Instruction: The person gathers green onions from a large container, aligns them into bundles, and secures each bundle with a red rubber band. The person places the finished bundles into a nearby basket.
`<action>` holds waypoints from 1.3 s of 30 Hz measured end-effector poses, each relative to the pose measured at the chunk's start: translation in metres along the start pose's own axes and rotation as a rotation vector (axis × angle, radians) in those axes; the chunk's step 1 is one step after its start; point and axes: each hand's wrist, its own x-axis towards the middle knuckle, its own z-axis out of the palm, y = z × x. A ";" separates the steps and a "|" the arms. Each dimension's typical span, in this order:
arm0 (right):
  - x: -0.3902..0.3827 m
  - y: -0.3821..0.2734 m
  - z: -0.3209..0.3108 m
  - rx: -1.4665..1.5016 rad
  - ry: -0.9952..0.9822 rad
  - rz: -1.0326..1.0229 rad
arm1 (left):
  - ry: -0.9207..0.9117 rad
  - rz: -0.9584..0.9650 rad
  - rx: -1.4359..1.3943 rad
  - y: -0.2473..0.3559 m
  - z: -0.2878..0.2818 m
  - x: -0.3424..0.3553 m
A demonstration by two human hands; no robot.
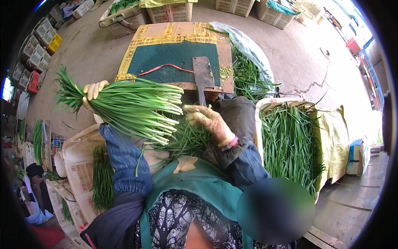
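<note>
As the left grip (95, 92) pinches glossy, slender green stalks (134, 106), right grip (210, 122) loosely spread

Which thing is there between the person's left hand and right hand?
In the head view, a bunch of green stalks: the left hand grips its leafy end, and its pale ends point toward the right hand.

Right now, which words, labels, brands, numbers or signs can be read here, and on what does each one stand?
Yellow tape on the brown work surface: dark printed characters, which I will not copy out.
Pale crate beyond it: reddish marks, too small to read.
White-and-blue package at right: any print is too small to read.
</note>
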 end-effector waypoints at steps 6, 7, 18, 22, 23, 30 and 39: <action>0.016 0.020 -0.003 -0.308 0.009 0.033 | 0.073 -0.035 0.113 -0.009 0.006 0.007; 0.011 0.019 -0.014 -0.642 0.035 -0.028 | 0.085 -0.033 0.150 -0.005 0.007 0.008; 0.035 -0.028 0.058 -1.541 0.044 -0.850 | 0.248 -0.139 0.266 -0.026 0.010 0.018; 0.025 -0.025 0.021 -1.453 -0.033 -0.681 | 0.365 -0.120 0.373 -0.024 0.018 0.032; 0.015 -0.027 0.011 -1.448 -0.027 -0.559 | 0.389 -0.095 0.388 -0.022 0.021 0.034; -0.013 -0.019 0.048 -1.336 0.142 -0.717 | 0.409 -0.038 0.494 -0.025 0.024 0.051; 0.005 0.017 0.017 -1.119 0.134 -0.526 | 0.492 0.032 0.648 -0.046 0.047 0.063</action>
